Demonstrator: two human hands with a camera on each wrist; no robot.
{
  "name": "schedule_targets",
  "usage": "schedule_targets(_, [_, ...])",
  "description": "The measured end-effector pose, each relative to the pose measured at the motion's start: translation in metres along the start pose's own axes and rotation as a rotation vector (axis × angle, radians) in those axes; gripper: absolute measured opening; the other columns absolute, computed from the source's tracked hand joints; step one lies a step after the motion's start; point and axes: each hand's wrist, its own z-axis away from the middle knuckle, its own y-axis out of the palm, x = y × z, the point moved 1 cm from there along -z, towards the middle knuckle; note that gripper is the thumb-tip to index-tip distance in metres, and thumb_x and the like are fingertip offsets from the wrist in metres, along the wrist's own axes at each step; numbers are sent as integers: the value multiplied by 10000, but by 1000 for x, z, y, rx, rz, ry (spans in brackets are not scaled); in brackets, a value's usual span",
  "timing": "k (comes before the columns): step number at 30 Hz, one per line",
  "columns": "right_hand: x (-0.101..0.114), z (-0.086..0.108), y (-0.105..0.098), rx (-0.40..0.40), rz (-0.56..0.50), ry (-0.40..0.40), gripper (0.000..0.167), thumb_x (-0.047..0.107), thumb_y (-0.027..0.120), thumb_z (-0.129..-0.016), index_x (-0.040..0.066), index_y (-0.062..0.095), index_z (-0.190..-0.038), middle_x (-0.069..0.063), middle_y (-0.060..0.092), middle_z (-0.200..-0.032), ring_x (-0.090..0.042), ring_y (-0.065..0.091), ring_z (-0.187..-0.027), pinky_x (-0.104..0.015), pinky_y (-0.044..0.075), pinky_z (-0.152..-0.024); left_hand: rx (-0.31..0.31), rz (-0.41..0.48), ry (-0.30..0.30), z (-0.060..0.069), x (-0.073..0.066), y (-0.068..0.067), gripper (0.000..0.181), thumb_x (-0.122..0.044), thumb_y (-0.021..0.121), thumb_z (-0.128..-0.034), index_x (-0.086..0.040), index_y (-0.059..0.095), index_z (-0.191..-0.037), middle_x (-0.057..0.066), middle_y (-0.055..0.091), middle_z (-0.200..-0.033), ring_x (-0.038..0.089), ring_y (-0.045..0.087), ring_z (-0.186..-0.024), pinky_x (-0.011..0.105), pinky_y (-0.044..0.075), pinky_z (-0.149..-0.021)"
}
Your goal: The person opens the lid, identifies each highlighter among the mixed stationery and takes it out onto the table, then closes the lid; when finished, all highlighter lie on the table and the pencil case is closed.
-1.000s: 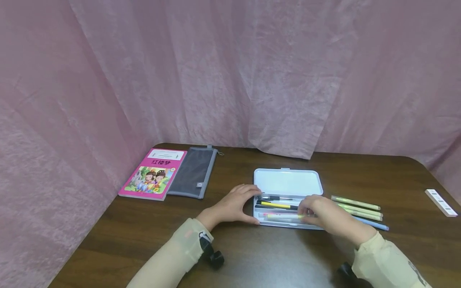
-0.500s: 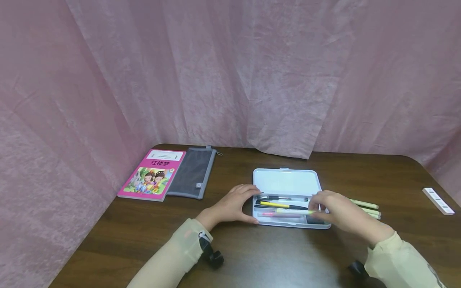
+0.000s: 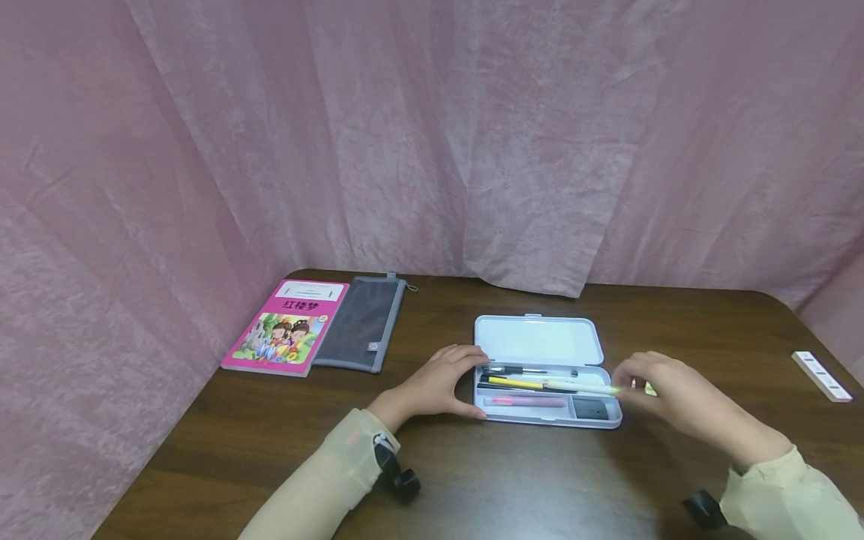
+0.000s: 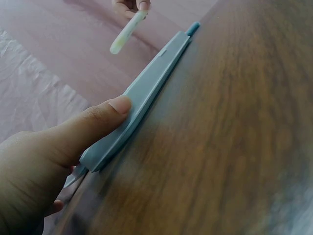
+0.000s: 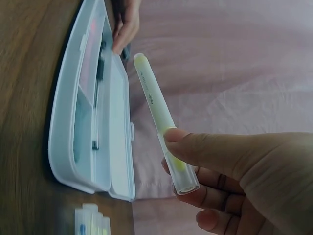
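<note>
My right hand (image 3: pixel 688 397) pinches a pale yellow highlighter (image 5: pixel 155 100) near its capped end, between thumb and fingers. The highlighter is raised above the right part of an open white pencil case (image 3: pixel 547 422), pointing left. My left hand (image 3: pixel 445 381) grips the case's left end, the thumb (image 4: pixel 120 104) on the front wall and the fingers at the back. Inside the case lie a black pen (image 3: pixel 513 370), a yellow-and-black pen or pencil (image 3: pixel 515 382), a pink highlighter (image 3: pixel 526 402) and a dark block (image 3: pixel 590 409) in the small right compartment.
Several capped pens (image 5: pixel 90 221) lie on the table right of the case, mostly hidden by my right hand in the head view. A pink book (image 3: pixel 286 328) and a grey mesh pouch (image 3: pixel 361 322) lie at left. A white strip (image 3: pixel 821 376) lies far right.
My right hand has lifted the yellow highlighter out of the front compartment and moved it right and up. The dark block has come into view. My left hand has stayed put.
</note>
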Motion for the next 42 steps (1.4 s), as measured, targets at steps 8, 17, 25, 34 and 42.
schedule_targets(8, [-12,12,-4,-60,41,28,231,132,801,-725,266,624,-789,206,518,-765,42,449,-714,-196,394,-563,2,-1,-3,0,1,0,843,-607,741,-725,-226,445,-1417,-17,417,-1490,150,340,-1418,427,217,-1222])
schedule_targets(17, [-27,32,-3,-61,71,67,277,97,811,-692,269,611,-777,221,513,-762,79,438,-711,-199,405,-562,1,-9,5,-1,1,1,843,-637,715,-733,-239,434,-1421,-16,411,-1496,165,340,-1421,449,229,-1215])
schedule_targets(25, [-44,52,2,-123,70,63,280,56,813,-650,221,643,-799,210,545,-757,100,444,-706,-166,395,-558,9,-7,0,0,1,0,845,-621,727,-731,-231,437,-1422,-14,410,-1497,159,336,-1422,433,216,-1221])
schedule_targets(34, [-60,74,5,-138,73,111,228,86,806,-695,202,657,-823,214,564,-776,134,429,-723,-117,403,-584,11,-8,-10,0,-1,-1,844,-614,731,-731,-233,436,-1424,-12,409,-1498,168,333,-1424,433,223,-1219])
schedule_targets(42, [-68,84,8,-117,81,126,220,90,805,-699,191,659,-829,229,549,-770,144,422,-718,-107,417,-592,10,-6,-7,0,0,-1,844,-609,734,-732,-234,433,-1425,-16,409,-1498,162,331,-1424,431,219,-1220])
